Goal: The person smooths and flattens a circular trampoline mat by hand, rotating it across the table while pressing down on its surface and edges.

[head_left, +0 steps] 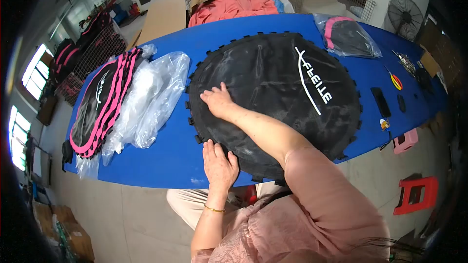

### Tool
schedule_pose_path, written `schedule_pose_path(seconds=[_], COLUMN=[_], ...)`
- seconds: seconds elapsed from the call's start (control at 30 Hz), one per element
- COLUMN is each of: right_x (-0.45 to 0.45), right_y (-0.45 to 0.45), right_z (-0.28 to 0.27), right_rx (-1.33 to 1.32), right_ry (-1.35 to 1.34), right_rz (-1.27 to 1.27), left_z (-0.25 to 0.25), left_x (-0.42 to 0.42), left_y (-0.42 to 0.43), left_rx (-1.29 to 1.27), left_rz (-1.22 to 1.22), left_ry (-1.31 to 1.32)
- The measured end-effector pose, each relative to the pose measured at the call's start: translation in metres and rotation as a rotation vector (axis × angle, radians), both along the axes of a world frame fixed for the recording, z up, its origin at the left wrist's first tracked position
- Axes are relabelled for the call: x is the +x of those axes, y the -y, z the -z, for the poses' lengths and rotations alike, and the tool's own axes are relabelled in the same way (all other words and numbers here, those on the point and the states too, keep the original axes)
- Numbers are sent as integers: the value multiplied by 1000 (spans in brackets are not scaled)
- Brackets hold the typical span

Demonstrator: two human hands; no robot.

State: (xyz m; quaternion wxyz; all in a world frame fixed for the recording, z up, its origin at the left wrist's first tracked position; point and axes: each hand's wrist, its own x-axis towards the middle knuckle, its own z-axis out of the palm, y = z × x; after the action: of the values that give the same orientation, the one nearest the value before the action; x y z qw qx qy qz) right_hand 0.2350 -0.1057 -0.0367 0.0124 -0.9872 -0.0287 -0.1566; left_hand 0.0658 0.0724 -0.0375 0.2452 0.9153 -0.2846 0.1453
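Note:
A large round black fabric mat [263,83] with short tabs round its rim and white lettering lies spread on the blue table [161,168]. My left hand [220,168] rests flat at the mat's near left edge, fingers stretched out and thumb apart. Further in, my right hand [218,101] reaches across and lies on the left part of the mat, thumb apart from the fingers. Neither hand holds anything that I can see. Just left of the mat is a heap of clear plastic bags [151,97].
Black-and-pink folded mats [100,102] lie at the table's left end. A bagged black-and-pink piece [346,36] sits at the back right. A black phone-like object [380,101] and yellow-red-handled snips [395,82] lie to the right. A red stool [416,195] stands on the floor.

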Motion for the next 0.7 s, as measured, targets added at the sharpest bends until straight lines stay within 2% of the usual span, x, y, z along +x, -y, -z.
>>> schedule_pose_path(seconds=[0.17, 0.3, 0.37, 0.43, 0.5, 0.53, 0.63, 0.67, 0.7], right_x=[-40, -110, -141, -175, -201, -209, -208, -207, -202], right_y=[46, 123, 178, 221, 245, 248, 236, 213, 196], right_z=[-3, -30, -10, -10, -15, -11, -1, -13, -2], right_rx=[-52, -43, -53, -48, -33, -60, -72, -41, -99], right_ry=[22, -49, 37, -5, -50, 21, 60, 18, 166], right_rz=[-4, 216, 322, 455, 591, 620, 579, 507, 376], left_z=[5, 4, 5, 5, 6, 5, 6, 7, 7], left_x=[0, 0, 0, 1, 2, 1, 1, 2, 2], left_y=[-2, -2, -2, -2, -1, -1, -1, -1, -1], left_rx=[-51, -48, -46, -51, -62, -61, -49, -52, -48], left_rz=[10, 18, 9, 10, 16, 18, 14, 13, 23], left_ry=[64, 40, 35, 38, 90, 85, 69, 80, 80])
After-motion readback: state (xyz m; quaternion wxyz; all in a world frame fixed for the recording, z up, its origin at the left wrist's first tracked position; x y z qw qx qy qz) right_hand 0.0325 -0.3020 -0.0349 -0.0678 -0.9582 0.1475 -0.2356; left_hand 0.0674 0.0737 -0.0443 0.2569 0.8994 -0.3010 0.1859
